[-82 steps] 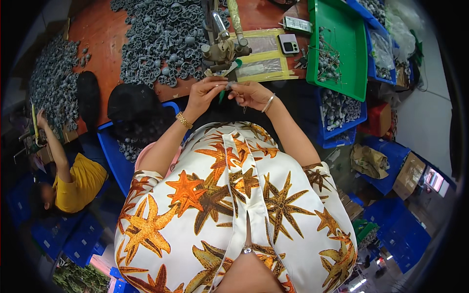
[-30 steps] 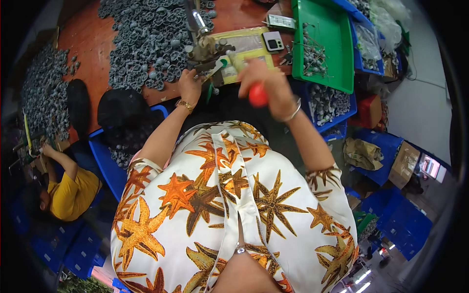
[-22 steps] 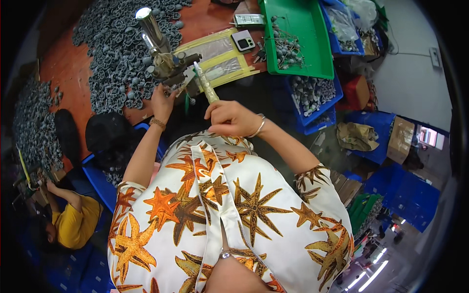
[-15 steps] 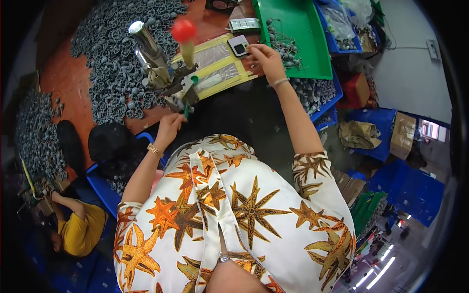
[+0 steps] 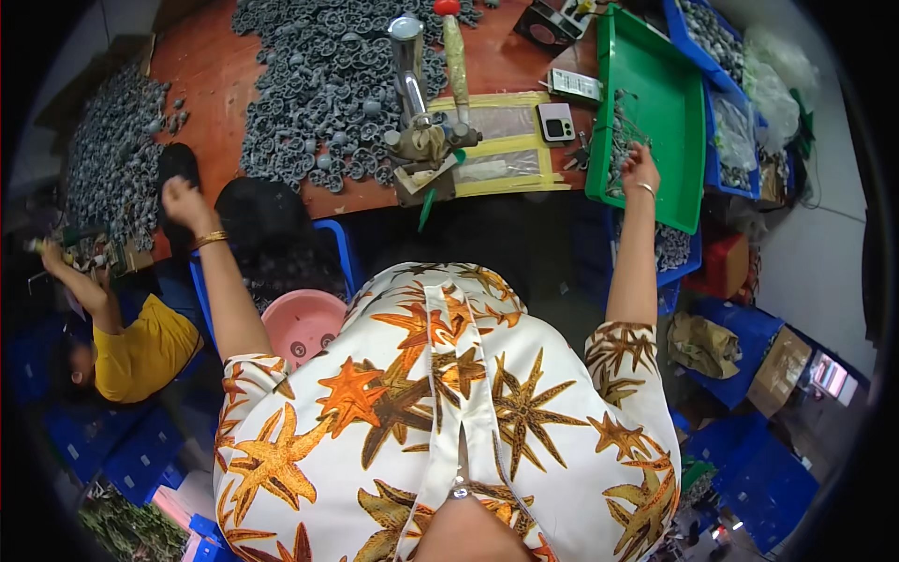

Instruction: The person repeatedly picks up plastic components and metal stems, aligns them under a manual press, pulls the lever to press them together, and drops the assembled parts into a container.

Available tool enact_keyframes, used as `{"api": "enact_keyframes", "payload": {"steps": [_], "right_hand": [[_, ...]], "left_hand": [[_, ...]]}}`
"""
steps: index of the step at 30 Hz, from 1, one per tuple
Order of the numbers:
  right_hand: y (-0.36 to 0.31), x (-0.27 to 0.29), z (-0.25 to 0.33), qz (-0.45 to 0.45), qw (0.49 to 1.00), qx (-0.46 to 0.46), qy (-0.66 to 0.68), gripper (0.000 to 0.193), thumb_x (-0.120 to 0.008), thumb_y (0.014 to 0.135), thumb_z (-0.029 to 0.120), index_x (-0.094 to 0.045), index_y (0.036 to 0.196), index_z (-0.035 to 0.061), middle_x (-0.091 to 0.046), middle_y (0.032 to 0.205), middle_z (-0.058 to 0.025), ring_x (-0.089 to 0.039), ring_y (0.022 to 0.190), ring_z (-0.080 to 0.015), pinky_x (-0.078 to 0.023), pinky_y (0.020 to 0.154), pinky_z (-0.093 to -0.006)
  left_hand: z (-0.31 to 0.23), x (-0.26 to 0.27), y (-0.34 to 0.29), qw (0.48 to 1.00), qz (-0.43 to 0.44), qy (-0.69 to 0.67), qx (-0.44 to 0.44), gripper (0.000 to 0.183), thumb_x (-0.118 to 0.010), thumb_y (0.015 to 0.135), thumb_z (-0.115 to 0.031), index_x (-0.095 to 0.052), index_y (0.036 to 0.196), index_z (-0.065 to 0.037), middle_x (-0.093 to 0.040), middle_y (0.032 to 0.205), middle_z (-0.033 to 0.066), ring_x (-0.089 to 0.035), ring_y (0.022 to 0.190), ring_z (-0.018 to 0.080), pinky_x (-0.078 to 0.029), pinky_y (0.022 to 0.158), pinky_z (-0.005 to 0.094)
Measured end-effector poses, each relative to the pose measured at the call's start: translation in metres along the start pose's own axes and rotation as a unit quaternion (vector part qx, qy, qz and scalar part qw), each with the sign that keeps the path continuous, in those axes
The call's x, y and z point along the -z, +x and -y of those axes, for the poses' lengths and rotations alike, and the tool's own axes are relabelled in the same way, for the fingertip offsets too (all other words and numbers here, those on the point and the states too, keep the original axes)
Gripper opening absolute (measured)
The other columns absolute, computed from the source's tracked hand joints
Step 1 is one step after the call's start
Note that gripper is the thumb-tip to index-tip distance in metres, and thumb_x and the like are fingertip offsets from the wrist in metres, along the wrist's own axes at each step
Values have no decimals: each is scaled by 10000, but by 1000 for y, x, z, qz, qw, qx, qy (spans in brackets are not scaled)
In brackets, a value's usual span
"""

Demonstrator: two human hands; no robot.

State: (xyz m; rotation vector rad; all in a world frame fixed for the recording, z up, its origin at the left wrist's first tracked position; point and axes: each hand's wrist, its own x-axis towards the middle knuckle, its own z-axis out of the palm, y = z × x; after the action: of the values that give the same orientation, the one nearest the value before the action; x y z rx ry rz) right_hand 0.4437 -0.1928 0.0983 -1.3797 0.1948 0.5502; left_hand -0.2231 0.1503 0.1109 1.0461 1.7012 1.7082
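My right hand (image 5: 641, 169) is over the green tray (image 5: 693, 178), its fingers drawn together at the small grey parts with thin stems (image 5: 616, 140) along the tray's left side. What is between those fingers is too small to make out. My left hand (image 5: 187, 204) is out to the left by a dark rounded pad (image 5: 176, 169) at the table edge; its fingers are curled and blurred. Between my hands, at the table's front edge, stands a hand press (image 5: 421, 140) with a chrome column and a red-knobbed lever (image 5: 455, 56). A green piece (image 5: 427, 210) hangs below it.
Grey ring-shaped parts (image 5: 318, 103) cover much of the red table (image 5: 211, 75). A phone (image 5: 555, 123) lies near yellow-taped sheets (image 5: 506, 140). Below the edge are a blue bin (image 5: 348, 258) and a pink basin (image 5: 304, 314). A co-worker in a yellow top (image 5: 145, 351) sits at the left.
My left hand has moved left, away from the press. My right hand has gone from beside the phone to the green tray. The view has shifted too.
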Motion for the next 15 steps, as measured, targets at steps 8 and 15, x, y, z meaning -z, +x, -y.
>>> {"api": "enact_keyframes", "payload": {"steps": [8,15], "right_hand": [[-95,5,87,85,946,302,-81,245,-521,897,172,-580,1044,-15,-615,741,-56,-460,519,-43,-333,432,-175],[-140,12,69,75,952,285,-85,233,-512,902,171,-593,1024,-11,-624,738,-57,-474,526,-53,-348,454,-185]], "left_hand": [[41,-86,-170,775,426,413,-217,340,-698,687,-210,-597,979,-69,-625,924,115,-548,892,303,-432,765,391],[58,-96,-173,760,363,437,-316,366,-695,698,-228,-565,1006,-78,-594,917,89,-524,906,278,-407,761,398]]}}
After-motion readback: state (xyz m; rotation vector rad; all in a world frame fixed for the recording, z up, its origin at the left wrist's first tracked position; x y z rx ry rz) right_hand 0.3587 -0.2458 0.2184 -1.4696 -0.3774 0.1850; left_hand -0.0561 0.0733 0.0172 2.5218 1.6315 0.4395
